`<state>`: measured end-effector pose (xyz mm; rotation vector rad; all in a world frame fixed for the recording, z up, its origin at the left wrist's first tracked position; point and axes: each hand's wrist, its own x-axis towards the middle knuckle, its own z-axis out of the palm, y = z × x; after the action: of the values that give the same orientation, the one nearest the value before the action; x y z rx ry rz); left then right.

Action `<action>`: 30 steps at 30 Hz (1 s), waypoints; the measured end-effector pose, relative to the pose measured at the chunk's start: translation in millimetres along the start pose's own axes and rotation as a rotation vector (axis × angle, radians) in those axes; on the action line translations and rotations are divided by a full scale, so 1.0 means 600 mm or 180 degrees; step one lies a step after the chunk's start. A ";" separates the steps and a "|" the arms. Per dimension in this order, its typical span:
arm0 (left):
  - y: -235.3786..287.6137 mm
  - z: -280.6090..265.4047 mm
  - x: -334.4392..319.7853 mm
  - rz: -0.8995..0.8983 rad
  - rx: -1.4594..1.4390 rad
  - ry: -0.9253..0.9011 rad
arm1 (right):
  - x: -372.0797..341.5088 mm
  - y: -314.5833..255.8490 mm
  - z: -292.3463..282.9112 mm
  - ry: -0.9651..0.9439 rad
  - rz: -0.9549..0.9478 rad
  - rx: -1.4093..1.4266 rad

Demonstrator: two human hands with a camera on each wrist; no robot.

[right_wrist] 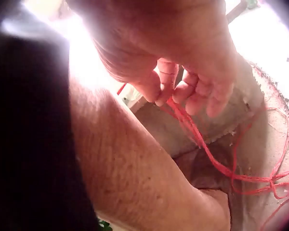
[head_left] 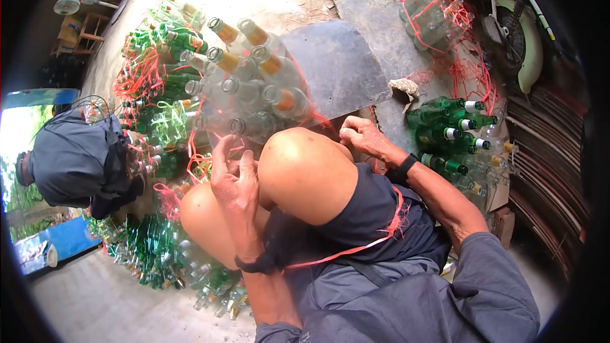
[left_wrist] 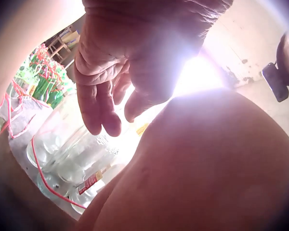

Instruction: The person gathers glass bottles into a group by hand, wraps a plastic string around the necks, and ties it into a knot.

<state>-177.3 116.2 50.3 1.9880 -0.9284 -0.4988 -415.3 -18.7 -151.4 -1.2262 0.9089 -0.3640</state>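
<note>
In front of the knees stands a bundle of clear glass bottles (head_left: 238,92), several with orange-yellow neck labels. Red plastic twine (left_wrist: 44,182) runs round their lower part in the left wrist view. The left hand (head_left: 235,181) is beside the bundle, next to the left knee. Its fingers (left_wrist: 105,108) hang loosely bent over the bottles, thumb apart, holding nothing. Outside the other knee, the right hand (head_left: 367,138) pinches red twine (right_wrist: 195,132) between thumb and forefinger. From that pinch the strands slope down to loose loops on the floor.
Green bottles (head_left: 445,127) lie stacked at the right, near a tied clear bundle (head_left: 429,22). More green bottles (head_left: 152,251) and tangled twine fill the left side. A dark flat sheet (head_left: 337,60) lies ahead. Another person (head_left: 76,159) bends over at the left.
</note>
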 end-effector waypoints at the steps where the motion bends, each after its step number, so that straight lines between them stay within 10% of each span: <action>1: 0.001 -0.004 -0.005 0.0051 -0.0031 -0.0003 | -0.007 -0.018 -0.002 -0.0019 0.0045 0.0284; 9: 0.014 0.004 -0.036 -0.0243 -0.0198 -0.0088 | 0.009 0.021 0.008 0.0581 0.0023 -0.2385; 22: -0.030 0.003 -0.036 -0.0238 -0.0520 -0.0145 | 0.007 0.047 -0.002 -0.0432 0.0249 0.0384; 30: -0.004 0.007 -0.037 -0.0247 -0.0519 -0.0245 | -0.040 -0.066 -0.053 -0.0501 0.0024 0.0117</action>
<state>-193.6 131.8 45.7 1.8731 -0.8322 -0.6775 -445.3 -36.0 -107.6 -1.1997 0.7682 -0.2728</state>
